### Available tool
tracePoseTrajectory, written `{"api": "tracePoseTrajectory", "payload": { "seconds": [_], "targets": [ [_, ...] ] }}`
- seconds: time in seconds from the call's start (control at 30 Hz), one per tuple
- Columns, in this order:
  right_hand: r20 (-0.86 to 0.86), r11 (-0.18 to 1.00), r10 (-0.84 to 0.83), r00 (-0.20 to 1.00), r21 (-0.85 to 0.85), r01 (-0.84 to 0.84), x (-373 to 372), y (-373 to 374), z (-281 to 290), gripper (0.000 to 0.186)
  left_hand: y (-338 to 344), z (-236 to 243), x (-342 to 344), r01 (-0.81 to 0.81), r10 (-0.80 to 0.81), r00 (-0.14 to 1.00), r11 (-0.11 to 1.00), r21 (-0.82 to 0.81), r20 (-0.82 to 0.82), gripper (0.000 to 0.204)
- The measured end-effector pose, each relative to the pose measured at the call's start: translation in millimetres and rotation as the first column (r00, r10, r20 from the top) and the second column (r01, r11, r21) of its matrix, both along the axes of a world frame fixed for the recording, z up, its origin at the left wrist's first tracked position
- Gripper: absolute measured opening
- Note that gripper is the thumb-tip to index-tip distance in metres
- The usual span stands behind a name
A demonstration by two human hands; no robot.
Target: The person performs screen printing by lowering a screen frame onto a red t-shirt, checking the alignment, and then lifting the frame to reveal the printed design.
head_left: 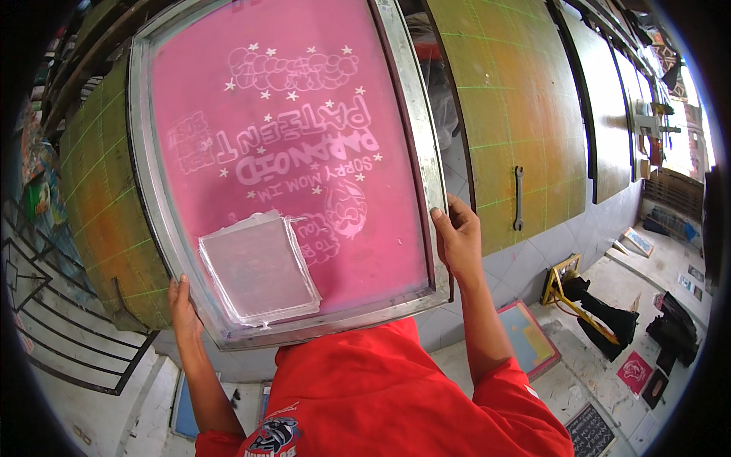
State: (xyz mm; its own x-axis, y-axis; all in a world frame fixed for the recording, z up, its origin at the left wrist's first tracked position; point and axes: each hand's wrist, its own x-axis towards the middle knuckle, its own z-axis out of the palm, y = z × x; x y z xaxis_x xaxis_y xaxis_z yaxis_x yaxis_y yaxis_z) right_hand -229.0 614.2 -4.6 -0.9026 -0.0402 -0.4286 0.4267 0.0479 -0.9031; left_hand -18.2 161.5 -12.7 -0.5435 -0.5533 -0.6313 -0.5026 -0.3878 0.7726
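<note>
A person in a red short-sleeved shirt holds a metal-framed printing screen in front of the torso, between two olive-green panels. The left hand pinches the screen's outer rail close to the lower-left corner, its thumb along the edge; the right hand grips the right rail above the lower-right corner, thumb pressed on the silvery, scuffed metal and other fingers curled outside it. The screen's pink mesh is smooth and taut-looking, marked with pale outlined lettering, small white stars and rounded, bubble-like shapes. Near its lower-left corner sits a gray, roughly square patch with ragged whitish edges. The right panel, streaked with orange and ruled with bright green lines, carries a slim metal wrench; the left panel bears similar lines and a rusty-looking blush. Black metal bars form a grille at far left. At right, a yellow frame stands near crumpled black fabric on the pale floor.
</note>
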Motion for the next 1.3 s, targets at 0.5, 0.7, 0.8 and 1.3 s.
{"api": "tracePoseTrajectory", "payload": {
  "seconds": [0.5, 0.7, 0.8, 1.3],
  "targets": [
    [0.043, 1.000, -0.012, 0.999, -0.022, 0.012, -1.2, -3.9, 8.2, 0.033, 6.8, 5.0, -6.9, -0.008, 0.008, 1.000, 0.999, -0.035, 0.002, 0.034],
    [0.058, 0.999, 0.005, 0.998, 0.054, -0.008, -2.5, -3.6, 9.2, 0.033, 7.9, 6.8, -8.6, 0.000, 0.000, 1.000, 0.999, -0.036, -0.003, 0.034],
    [0.073, 0.996, -0.001, 0.997, 0.086, -0.005, -3.6, -5.9, 14.1, 0.032, -0.8, 0.7, 0.1, 0.038, -0.038, 0.999, 0.999, 0.000, -0.012, 0.035],
    [0.050, 1.000, -0.022, 0.999, -0.020, 0.023, -0.3, -0.6, 2.9, 0.028, 10.0, 6.9, -7.3, 0.010, -0.011, 0.999, 0.999, -0.041, -0.040, 0.037]
  ]
}}
